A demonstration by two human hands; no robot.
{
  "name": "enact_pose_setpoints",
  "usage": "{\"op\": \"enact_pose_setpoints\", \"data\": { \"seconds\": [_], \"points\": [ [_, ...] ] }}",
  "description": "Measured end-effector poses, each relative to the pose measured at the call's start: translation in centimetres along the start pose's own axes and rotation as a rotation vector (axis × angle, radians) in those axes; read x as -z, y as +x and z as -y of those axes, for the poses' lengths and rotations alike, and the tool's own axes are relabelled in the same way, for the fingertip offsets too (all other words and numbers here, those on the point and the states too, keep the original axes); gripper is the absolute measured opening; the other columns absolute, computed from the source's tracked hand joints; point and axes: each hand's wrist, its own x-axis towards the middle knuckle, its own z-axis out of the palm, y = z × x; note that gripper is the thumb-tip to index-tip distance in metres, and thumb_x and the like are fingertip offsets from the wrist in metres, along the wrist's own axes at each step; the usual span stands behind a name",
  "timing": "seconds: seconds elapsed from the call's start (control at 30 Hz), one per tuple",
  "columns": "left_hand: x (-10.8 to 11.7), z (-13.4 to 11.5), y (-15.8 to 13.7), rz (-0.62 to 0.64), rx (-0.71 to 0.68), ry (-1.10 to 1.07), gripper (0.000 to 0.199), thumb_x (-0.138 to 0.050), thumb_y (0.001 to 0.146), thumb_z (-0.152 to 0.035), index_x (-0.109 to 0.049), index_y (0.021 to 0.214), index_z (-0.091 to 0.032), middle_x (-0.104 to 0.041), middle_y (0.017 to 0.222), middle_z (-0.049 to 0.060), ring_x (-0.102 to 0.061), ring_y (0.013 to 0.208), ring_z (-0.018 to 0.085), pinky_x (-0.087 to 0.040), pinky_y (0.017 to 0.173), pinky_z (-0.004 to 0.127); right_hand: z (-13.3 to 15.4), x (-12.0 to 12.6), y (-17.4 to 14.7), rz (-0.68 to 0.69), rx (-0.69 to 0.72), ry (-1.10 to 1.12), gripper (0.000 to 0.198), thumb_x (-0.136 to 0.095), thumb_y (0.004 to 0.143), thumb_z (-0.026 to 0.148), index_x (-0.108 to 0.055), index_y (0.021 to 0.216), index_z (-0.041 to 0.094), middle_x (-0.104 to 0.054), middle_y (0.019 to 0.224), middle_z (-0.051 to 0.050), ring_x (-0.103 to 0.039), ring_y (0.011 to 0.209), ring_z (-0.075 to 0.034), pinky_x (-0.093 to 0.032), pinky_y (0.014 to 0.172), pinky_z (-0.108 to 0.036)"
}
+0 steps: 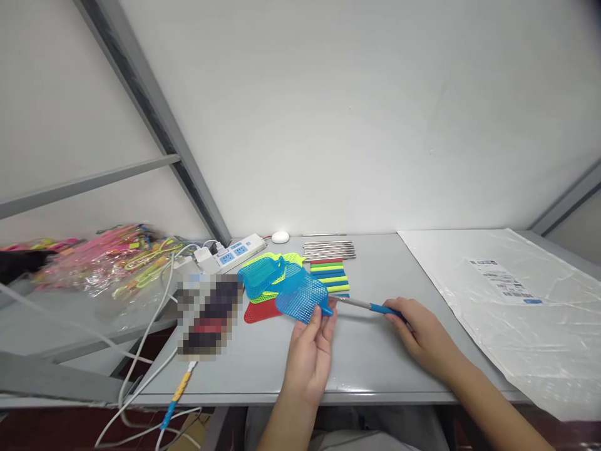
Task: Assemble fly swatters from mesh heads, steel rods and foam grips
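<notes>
One power strip [239, 252], with two plugs [220, 248] in it. Just right of the strip, one dome [280, 237]. Farther right, one lone rod [323, 234] and a row of roughly eight rods [328, 250], too close-set to count surely; nearer than these, at least six handles [328, 282]. In front of the strip, overlapping heads [260, 275]: one red, at least one blue and one yellow-green. Right of and nearer than it, two hands: a left hand [310, 357] with one blue head [300, 304], a right hand [422, 332] with one blue handle [385, 309]. Far right of it, one bag [469, 326].
</notes>
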Motion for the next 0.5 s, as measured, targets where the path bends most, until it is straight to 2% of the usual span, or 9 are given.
{"op": "enact_pose_setpoints", "data": {
  "seconds": [0.1, 0.2, 0.4, 0.5],
  "points": [
    [0.14, -0.21, 0.29, -0.017, -0.037, -0.078, 0.023, -0.061, 0.089, -0.014, -0.063, 0.111, -0.022, -0.071, 0.112, 0.005, -0.070, 0.099, 0.020, -0.049, 0.101, 0.044, 0.27, -0.07, -0.02, 0.049, 0.055, -0.002, 0.016, -0.039, 0.100, 0.029, -0.052, 0.108, 0.025, -0.062, 0.087, -0.003, -0.055, 0.077, -0.020, -0.044, 0.070, -0.036],
    [0.22, -0.14, 0.36, -0.019, -0.090, -0.093, 0.027, -0.059, 0.091, -0.017, -0.061, 0.116, -0.027, -0.070, 0.114, 0.003, -0.071, 0.096, 0.016, -0.049, 0.102, 0.040, 0.32, -0.18, -0.02, 0.055, 0.066, -0.006, 0.016, -0.039, 0.099, 0.028, -0.052, 0.109, 0.025, -0.062, 0.088, -0.004, -0.054, 0.077, -0.021, -0.044, 0.071, -0.036],
    [0.15, -0.17, 0.25, -0.025, -0.090, -0.119, 0.032, -0.060, 0.090, -0.011, -0.061, 0.118, -0.026, -0.069, 0.118, 0.004, -0.068, 0.103, 0.016, -0.048, 0.103, 0.039, 0.19, -0.18, -0.21, 0.043, 0.096, -0.018, 0.015, -0.040, 0.099, 0.027, -0.052, 0.109, 0.024, -0.063, 0.089, -0.004, -0.054, 0.077, -0.020, -0.044, 0.070, -0.036],
    [-0.02, -0.29, 0.20, -0.035, -0.094, -0.125, 0.027, -0.059, 0.091, -0.015, -0.062, 0.117, -0.024, -0.069, 0.118, 0.006, -0.067, 0.107, 0.018, -0.049, 0.102, 0.038, 0.31, -0.12, -0.30, 0.034, 0.114, -0.025, 0.015, -0.041, 0.099, 0.026, -0.051, 0.109, 0.024, -0.063, 0.087, -0.003, -0.054, 0.075, -0.019, -0.044, 0.069, -0.035]
  ]
}}
